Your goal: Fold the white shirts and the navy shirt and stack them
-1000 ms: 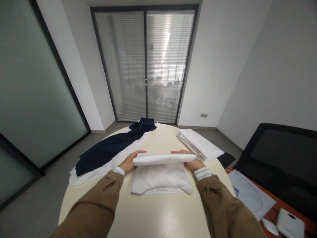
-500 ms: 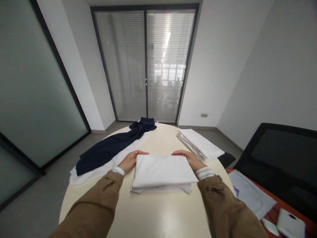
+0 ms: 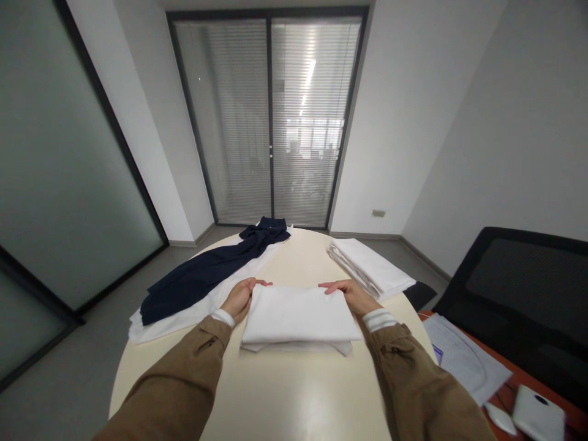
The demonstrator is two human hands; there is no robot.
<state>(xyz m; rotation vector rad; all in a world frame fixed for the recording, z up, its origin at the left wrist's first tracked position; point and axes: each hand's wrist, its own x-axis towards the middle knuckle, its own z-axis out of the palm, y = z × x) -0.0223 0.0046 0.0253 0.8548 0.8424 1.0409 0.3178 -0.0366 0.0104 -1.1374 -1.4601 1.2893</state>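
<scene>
White folded cloth, long axis crosswise

Left hand and right hand level, fingers inward

The shirt is plain white, no print on it, and the stack is white too, going greyish along the folded edges. Then there's the garment in solid dark navy, over a plain white cloth. The counter is a pale cream. Both sleeves are khaki brown, and the right cuff is white with grey stripes. Chair is black, desk orange-red.
</scene>
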